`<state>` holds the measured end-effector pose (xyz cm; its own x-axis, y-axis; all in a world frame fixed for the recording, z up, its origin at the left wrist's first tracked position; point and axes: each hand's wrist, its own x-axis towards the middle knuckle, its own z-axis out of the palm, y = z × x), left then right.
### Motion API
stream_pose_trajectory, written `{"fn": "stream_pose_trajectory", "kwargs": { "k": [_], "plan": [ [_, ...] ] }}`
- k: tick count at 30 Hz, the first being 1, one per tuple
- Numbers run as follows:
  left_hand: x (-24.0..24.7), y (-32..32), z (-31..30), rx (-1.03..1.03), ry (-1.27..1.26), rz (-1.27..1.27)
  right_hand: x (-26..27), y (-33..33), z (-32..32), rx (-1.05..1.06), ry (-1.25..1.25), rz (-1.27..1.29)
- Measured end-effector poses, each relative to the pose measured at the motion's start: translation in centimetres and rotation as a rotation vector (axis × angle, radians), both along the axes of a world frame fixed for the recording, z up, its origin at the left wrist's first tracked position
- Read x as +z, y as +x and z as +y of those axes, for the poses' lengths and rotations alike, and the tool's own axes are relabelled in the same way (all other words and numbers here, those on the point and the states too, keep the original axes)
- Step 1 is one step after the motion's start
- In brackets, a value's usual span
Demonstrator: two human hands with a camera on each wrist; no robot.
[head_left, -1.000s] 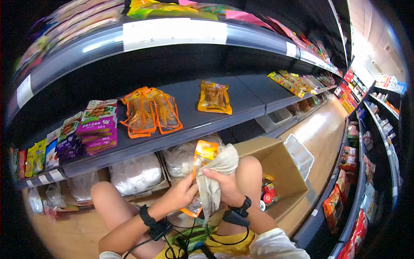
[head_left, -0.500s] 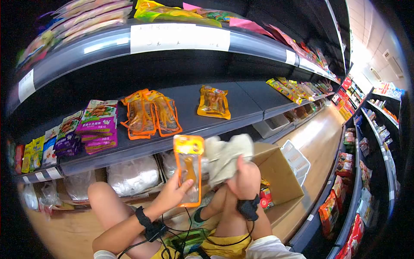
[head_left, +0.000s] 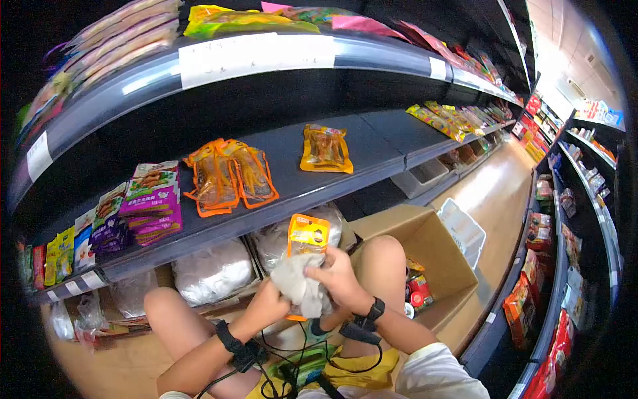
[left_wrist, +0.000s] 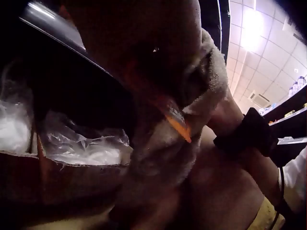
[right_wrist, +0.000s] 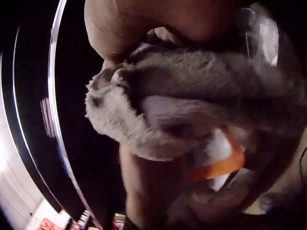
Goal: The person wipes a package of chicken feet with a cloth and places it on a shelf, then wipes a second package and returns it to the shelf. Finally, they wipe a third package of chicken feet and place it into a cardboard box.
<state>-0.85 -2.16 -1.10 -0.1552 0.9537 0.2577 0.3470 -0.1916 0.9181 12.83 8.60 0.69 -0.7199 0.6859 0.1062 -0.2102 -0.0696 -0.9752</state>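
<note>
In front of the lower shelf my left hand [head_left: 269,304] holds an upright orange-edged snack packet [head_left: 308,231]. A grey-beige cloth [head_left: 299,282] is bunched over the packet's middle, gripped by my right hand [head_left: 340,278] with the thumb on top. The packet's yellow-orange top sticks up above the cloth. From the left wrist view, an orange packet corner [left_wrist: 181,130] pokes out beside the fuzzy cloth [left_wrist: 213,72]. In the right wrist view the cloth [right_wrist: 177,79] spans between the hands, with an orange packet edge [right_wrist: 218,170] under it. Left fingertips are hidden behind the cloth.
On the shelf lie orange-edged packets [head_left: 229,176], a single yellow-orange packet [head_left: 325,149] and purple packets [head_left: 153,199]. An open cardboard box [head_left: 442,266] with several items stands by the right knee, a white basket [head_left: 463,233] behind it. Clear-wrapped bundles [head_left: 212,269] sit below.
Half a second ago the cloth was apart, right of the bared packet; my right hand has brought it back over the packet. The packet has moved slightly right.
</note>
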Motion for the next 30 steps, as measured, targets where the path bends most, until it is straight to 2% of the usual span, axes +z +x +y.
{"fn": "stream_pose_trajectory", "kwargs": {
  "k": [3,7,10,13,14,17,18,21,22,26,29,30],
  "plan": [
    [0.9,-0.1,0.0,0.031,-0.038,0.149,1.1,0.2,0.2,-0.015,-0.196,0.076],
    [1.0,-0.1,0.0,0.052,-0.090,0.256,0.6,0.1,0.9,-0.038,-0.221,0.104],
    [1.1,0.1,0.3,0.089,-0.106,0.238,0.4,-0.4,1.0,-0.149,-0.221,0.095],
    [0.4,0.1,0.6,0.139,-0.039,0.180,-1.7,-1.5,0.2,-0.449,0.308,-0.229],
    [0.3,0.1,0.6,0.152,-0.003,0.165,-1.2,-1.6,-0.7,-0.480,0.366,-0.255],
    [0.9,0.5,0.7,0.214,-0.052,0.266,-3.1,-1.6,0.2,-0.285,0.373,-0.426],
    [1.8,0.6,0.4,0.171,-0.175,0.264,-5.0,-1.9,1.1,-0.146,0.268,-0.291],
    [1.4,0.4,0.3,0.040,0.008,0.300,-3.6,-1.4,0.5,-0.037,-0.237,-0.075],
    [1.9,0.4,0.3,-0.050,-0.010,0.129,-3.3,-1.4,0.4,-0.054,-0.272,-0.039],
    [1.8,-0.2,0.5,-0.135,0.070,-0.035,-2.3,-0.8,0.8,-0.018,-0.516,0.087],
    [2.4,0.5,0.4,-0.057,0.047,-0.072,-2.0,-0.7,0.9,0.009,-0.551,0.086],
    [2.1,0.3,0.7,-0.022,0.099,0.050,-2.1,-0.6,1.0,0.031,-0.550,0.084]
  ]
}}
